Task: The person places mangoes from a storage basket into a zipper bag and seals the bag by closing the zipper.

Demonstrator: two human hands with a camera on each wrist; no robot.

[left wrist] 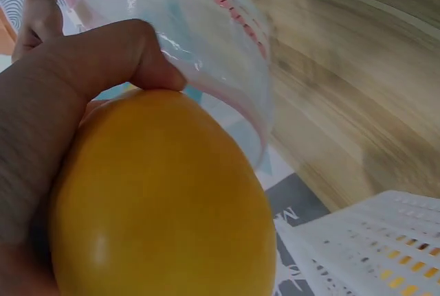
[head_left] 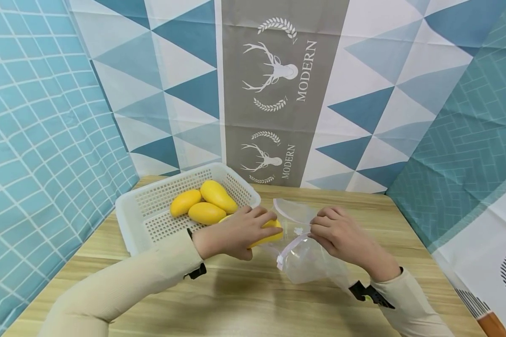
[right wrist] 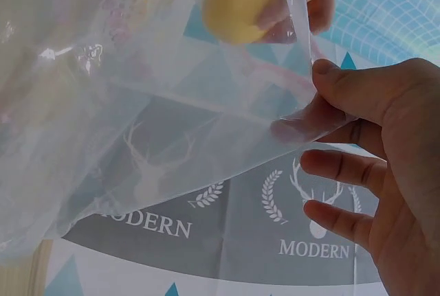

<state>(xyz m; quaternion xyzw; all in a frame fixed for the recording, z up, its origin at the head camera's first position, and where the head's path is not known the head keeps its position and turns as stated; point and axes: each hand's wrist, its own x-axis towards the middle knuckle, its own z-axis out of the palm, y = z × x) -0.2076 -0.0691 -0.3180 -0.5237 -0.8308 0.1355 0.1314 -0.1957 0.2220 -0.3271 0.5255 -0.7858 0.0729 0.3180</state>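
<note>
My left hand grips a yellow mango at the mouth of a clear zip bag. In the left wrist view the mango fills the front, with fingers curled over its side. The bag's open mouth lies just beyond it, bordered by a pinkish strip. On the other side, my right hand pinches the bag's edge between thumb and forefinger; its other fingers stand apart from the plastic. Through the film, the right wrist view shows the mango near the mouth.
A white perforated basket stands left of the bag on the wooden table. Inside it lie several mangoes, one partly hidden by my left hand. Patterned cloth walls enclose the back and sides.
</note>
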